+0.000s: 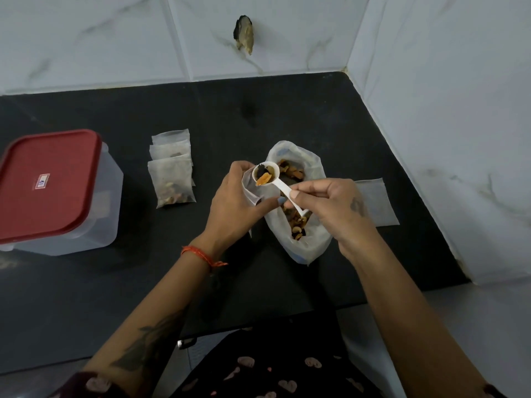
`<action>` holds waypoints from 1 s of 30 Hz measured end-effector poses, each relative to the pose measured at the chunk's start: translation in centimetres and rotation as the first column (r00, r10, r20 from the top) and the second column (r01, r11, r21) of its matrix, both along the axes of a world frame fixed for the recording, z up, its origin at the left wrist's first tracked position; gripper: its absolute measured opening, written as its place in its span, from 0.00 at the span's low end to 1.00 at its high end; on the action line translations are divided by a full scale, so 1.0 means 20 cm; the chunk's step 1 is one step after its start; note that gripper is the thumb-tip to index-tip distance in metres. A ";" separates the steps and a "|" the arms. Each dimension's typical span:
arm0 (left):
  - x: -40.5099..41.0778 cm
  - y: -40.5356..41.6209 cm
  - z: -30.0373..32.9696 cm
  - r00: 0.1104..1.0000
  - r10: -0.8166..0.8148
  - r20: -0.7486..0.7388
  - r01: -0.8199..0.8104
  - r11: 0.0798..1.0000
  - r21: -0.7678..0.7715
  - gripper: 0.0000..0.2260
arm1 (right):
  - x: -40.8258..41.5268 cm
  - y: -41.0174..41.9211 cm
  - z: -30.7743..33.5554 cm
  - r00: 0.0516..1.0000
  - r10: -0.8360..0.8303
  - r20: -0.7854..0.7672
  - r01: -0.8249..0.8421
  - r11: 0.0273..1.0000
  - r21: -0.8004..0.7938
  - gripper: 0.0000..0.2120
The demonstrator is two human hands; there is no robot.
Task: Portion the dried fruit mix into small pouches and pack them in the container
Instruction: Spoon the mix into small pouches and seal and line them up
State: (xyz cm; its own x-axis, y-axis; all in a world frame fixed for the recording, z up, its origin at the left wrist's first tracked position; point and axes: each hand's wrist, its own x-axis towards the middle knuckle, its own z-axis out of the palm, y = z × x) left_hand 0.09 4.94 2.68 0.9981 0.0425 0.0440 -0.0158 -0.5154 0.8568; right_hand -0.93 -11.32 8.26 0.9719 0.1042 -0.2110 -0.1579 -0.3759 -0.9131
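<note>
over the open bag of dried fruit mix (296, 196), the right hand (330, 205) pinches a loaded white scoop (265, 175) at the mouth of a pouch (250, 188) gripped by the left hand (232, 202). filling is under way; next it needs a careful tip. filled pouches (172, 173) lie beside the lidded container (57, 191).

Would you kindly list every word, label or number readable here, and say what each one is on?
Small white sticker on the red plastic lid of the clear square container: red and blue print, too blurred to read.
Blue marks on the large translucent bag of dried fruit mix: too small to read.
Nothing else carries text.
</note>
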 end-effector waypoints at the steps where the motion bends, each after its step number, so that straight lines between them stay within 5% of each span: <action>1: 0.00 0.00 0.00 1.000 -0.007 -0.002 0.007 1.000 -0.003 0.26 | 0.00 0.01 -0.01 0.999 0.017 0.049 -0.014 0.998 -0.063 0.05; 6: -0.01 0.02 0.02 1.000 -0.017 0.007 0.017 0.999 -0.036 0.24 | -0.02 0.06 -0.03 0.937 0.147 0.317 -0.008 0.917 -0.399 0.04; 10: -0.01 0.03 0.02 1.000 -0.017 0.024 0.018 0.998 -0.065 0.23 | -0.04 0.07 -0.07 0.792 0.291 0.536 0.101 0.805 -0.585 0.03; 21: 0.00 0.03 0.02 0.997 -0.042 0.072 0.051 0.990 -0.134 0.22 | -0.04 0.06 -0.16 0.459 0.271 0.846 0.405 0.784 -0.471 0.03; 24: 0.01 0.04 0.03 0.996 -0.040 0.080 0.052 0.988 -0.145 0.23 | -0.04 0.07 -0.17 0.485 0.141 0.863 0.422 0.827 -0.372 0.02; 26: 0.02 0.04 0.04 0.996 -0.032 0.078 0.043 0.988 -0.151 0.23 | -0.04 0.09 -0.18 0.590 0.074 0.804 0.347 0.876 -0.335 0.02; 30: 0.03 0.04 0.04 0.998 -0.043 0.046 0.049 0.987 -0.154 0.26 | -0.05 0.09 -0.11 0.930 -0.156 0.334 0.180 0.983 -0.040 0.06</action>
State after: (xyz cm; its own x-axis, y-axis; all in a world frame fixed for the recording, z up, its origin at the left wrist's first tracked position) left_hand 0.65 5.84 3.50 0.9965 0.0061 0.0829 -0.0746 -0.3741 0.9244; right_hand -1.83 -9.45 5.97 0.9901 -0.0700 0.1214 0.0795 -0.4332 -0.8978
